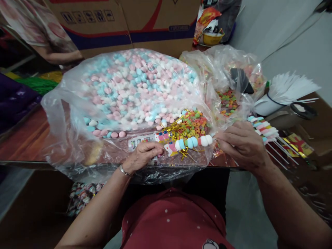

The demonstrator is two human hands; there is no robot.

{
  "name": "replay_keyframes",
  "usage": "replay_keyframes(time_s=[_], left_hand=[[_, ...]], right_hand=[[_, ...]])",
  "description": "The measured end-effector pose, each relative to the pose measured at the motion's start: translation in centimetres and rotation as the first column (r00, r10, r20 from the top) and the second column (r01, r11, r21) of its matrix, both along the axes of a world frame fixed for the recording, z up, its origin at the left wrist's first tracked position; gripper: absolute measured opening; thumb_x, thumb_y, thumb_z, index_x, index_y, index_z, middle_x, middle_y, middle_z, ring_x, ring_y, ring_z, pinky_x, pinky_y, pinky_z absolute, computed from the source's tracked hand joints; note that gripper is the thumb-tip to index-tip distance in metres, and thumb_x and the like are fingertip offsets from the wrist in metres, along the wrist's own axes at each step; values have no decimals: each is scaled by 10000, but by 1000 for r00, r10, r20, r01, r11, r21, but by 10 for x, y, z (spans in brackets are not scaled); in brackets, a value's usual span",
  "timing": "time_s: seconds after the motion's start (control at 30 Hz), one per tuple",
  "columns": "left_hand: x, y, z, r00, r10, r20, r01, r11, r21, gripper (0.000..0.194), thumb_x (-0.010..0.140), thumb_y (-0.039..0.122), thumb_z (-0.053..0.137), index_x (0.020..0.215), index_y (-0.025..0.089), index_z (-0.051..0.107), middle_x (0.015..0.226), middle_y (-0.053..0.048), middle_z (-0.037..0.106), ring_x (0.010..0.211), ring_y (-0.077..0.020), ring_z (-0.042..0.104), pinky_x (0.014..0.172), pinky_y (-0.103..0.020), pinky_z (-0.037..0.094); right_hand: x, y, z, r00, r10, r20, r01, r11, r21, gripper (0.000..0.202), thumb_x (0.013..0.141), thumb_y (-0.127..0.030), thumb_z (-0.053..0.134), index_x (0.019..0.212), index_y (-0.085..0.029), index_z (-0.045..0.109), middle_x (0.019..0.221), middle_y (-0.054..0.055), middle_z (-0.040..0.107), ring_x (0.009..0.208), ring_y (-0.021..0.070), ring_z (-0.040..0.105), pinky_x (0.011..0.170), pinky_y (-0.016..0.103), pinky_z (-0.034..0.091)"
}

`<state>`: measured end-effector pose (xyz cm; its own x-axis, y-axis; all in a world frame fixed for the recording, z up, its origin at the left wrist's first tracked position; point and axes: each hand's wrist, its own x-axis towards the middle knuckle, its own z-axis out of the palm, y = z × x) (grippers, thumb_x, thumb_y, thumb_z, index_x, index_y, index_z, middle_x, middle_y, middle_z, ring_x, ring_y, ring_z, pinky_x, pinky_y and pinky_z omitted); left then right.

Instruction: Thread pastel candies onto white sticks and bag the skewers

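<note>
A marshmallow skewer (pixel 192 142) in white and blue, with small coloured pieces between, lies level between my two hands. My right hand (pixel 238 141) pinches its right end; the stick itself is hidden by the fingers. My left hand (pixel 145 155) has thumb and fingers closed at the edge of a printed plastic sleeve (pixel 170 148), pink and white, at the skewer's left end. Gold twist ties (pixel 178 128) lie just behind. Under and beyond them are small ring candies (pixel 194 124) and a large clear bag of pink, blue and white marshmallows (pixel 62 117).
At right, finished-looking marshmallow skewers (pixel 264 129) lie by a container of white sticks (pixel 269 103). A second plastic bag (pixel 215 62) holds ring candies, with a dark phone-like object (pixel 241 80) on it. A cardboard box (pixel 155 20) stands behind; another person's arm (pixel 57 57) is at upper left.
</note>
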<state>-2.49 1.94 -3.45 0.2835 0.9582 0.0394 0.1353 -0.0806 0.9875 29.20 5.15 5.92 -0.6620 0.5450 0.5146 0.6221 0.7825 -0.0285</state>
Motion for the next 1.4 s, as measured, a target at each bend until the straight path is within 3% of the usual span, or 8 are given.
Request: replay_keyframes(time_s=[0.17, 0.37, 0.53, 0.77, 1.0, 1.2, 1.4], left_hand=[[-1, 0, -1, 1000, -12, -9, 12, 1000, -9, 324, 781, 453, 678, 743, 135, 729, 687, -48, 671, 622, -134, 560, 598, -225, 464], [0, 2, 4, 996, -39, -81, 41, 999, 27, 315, 801, 437, 655, 735, 135, 719, 668, -36, 659, 626, -130, 561, 597, -215, 460], [0, 3, 5, 988, -55, -142, 63, 996, 55, 267, 820, 387, 639, 758, 141, 721, 700, -32, 666, 657, -129, 565, 618, -211, 453], [-1, 3, 2, 994, -27, -102, 31, 999, 40, 240, 799, 368, 659, 760, 140, 725, 707, -36, 673, 659, -132, 571, 631, -217, 467], [-4, 3, -1, 995, 22, -94, -20, 999, 29, 281, 780, 415, 676, 763, 140, 728, 733, -48, 692, 679, -142, 590, 645, -226, 483], [-5, 3, -3, 987, -4, -160, 27, 990, 137, 266, 823, 391, 640, 807, 142, 733, 768, -52, 717, 689, -139, 613, 655, -220, 483], [-1, 3, -8, 961, 30, -274, 34, 974, 225, 254, 865, 371, 578, 824, 154, 703, 759, -25, 697, 676, -125, 588, 645, -206, 462]], right_hand=[[2, 1, -3, 1000, 10, 12, -10, 1000, 16, 143, 879, -160, 555, 790, -175, 665, 621, 4, 597, 626, 144, 458, 632, 319, 309], [-4, -2, 1, 997, 42, 64, -50, 990, 128, 98, 848, -144, 605, 795, -178, 680, 657, 14, 648, 663, 170, 460, 653, 335, 308], [-8, -2, 5, 994, 93, 66, -98, 991, 88, 99, 856, -157, 602, 808, -181, 685, 686, 14, 667, 672, 171, 444, 643, 327, 300], [-3, 2, -3, 997, 15, 76, -18, 999, 41, 141, 869, -152, 569, 787, -192, 677, 678, 11, 652, 681, 168, 445, 659, 331, 296], [-4, 0, 1, 994, 9, 106, -20, 994, 105, 99, 861, -156, 604, 798, -188, 673, 679, 16, 661, 679, 166, 449, 666, 332, 305], [-10, -5, 6, 983, -25, 183, -9, 983, 181, 100, 874, -187, 589, 805, -195, 661, 656, 7, 635, 672, 174, 436, 676, 336, 301], [-14, -9, 5, 991, -27, 130, 21, 998, 51, 201, 905, -203, 539, 748, -189, 663, 621, 12, 599, 649, 162, 444, 636, 322, 284]])
